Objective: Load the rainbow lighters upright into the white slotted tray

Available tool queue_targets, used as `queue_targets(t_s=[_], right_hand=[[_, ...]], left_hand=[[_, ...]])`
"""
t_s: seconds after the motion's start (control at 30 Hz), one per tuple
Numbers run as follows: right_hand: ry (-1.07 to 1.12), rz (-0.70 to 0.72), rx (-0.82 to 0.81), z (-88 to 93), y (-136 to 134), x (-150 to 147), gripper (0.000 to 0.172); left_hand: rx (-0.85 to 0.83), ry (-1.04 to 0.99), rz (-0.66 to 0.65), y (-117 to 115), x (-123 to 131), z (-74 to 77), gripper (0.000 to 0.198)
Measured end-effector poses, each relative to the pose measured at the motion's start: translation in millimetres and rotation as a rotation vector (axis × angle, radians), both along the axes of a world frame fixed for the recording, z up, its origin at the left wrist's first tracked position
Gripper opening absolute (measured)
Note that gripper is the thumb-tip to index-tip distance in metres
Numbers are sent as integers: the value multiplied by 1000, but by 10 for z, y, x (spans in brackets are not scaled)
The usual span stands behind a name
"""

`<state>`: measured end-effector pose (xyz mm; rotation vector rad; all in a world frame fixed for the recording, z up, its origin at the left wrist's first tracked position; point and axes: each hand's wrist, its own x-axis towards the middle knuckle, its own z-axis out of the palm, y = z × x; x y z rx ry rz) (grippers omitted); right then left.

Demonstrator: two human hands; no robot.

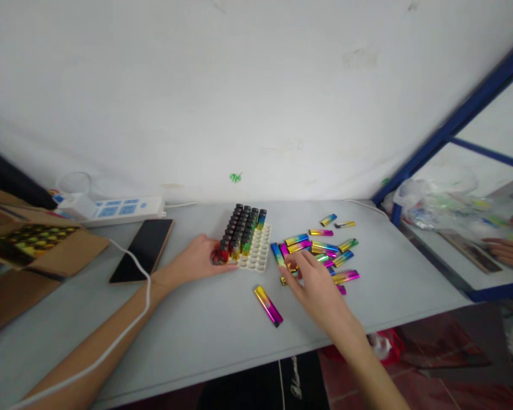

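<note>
A white tray of round holes (260, 250) holds rows of upright lighters (241, 228) with black tops; holes show along its right side. My left hand (200, 256) is closed around the tray's front left corner, thumb along the front edge, fingers partly hidden behind a red lighter (224, 250). My right hand (310, 279) is over the left of a loose pile of shiny lighters (325, 247) in blue, gold and magenta. Its thumb and fingers pinch at a lighter there, partly hidden. One gold-and-magenta lighter (268, 306) lies apart, in front of the tray.
To the left are a phone (143, 250), a white power strip (128, 208) and an open cardboard box (47, 245) with more lighters. A white cable (147, 296) crosses my left arm. At right, beyond a blue frame (453, 125), are another person's hands (508, 250).
</note>
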<state>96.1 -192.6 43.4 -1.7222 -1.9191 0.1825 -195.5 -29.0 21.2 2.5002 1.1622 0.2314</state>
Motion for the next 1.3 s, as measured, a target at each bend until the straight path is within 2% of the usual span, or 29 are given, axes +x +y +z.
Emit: queue_targets(t_s=[0.07,0.17,0.27,0.33,0.47,0.6,0.93,1.13,1.2,1.3], right_hand=[[24,-24,18,-69,-270,-41,6],[90,24,45,-156,-533,-200,25],[76,90,73,-260,-629,-374,46],[54,115,95,-351,-627,-432,50],[61,79,141,-522,-586,-389,42],[68,22,191,-594,-559,-244,39],[-4,-114,221,-606,-386,-122,21],[13,-162,234,-600,-352,-127,17],[38,-146,248,-567,-409,-40,18],[70,-149,239,-487,-461,279,20]], left_hand=[[1,7,1,-8,5,19,59],[7,14,26,-18,6,39,59],[4,11,35,-24,6,56,56],[-4,12,37,-28,9,69,55],[1,8,50,-31,15,87,55],[9,12,37,-24,10,79,54],[42,28,21,19,8,26,55],[14,10,20,-8,21,83,57],[5,7,21,-24,30,104,59],[-5,9,32,-38,35,117,57]])
